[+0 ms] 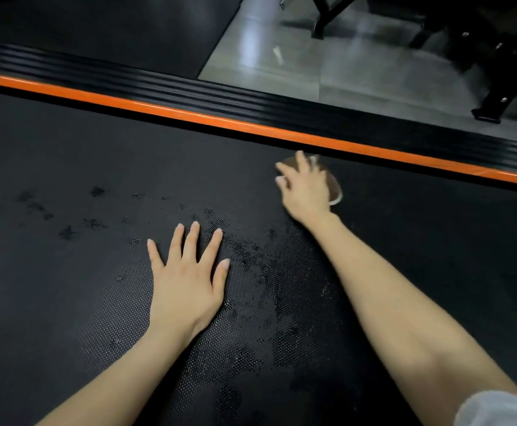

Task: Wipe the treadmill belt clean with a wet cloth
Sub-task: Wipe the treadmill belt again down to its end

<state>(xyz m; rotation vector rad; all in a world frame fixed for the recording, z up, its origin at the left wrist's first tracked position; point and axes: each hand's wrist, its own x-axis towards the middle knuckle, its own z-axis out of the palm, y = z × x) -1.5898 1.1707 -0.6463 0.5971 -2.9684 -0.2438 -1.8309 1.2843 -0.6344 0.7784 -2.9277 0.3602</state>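
Left hand [186,281] flat on belt [66,149], fingers spread, empty; right hand [306,192] blurred atop cloth [333,184] at belt's far edge, grip and cloth axis unclear.

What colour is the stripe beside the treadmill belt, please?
The stripe is orange, clearest in the head view.

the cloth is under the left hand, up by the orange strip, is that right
Not quite: the cloth is under the right hand, not the left. The head view shows it up by the orange strip; the left hand lies flat on the belt with nothing under it.
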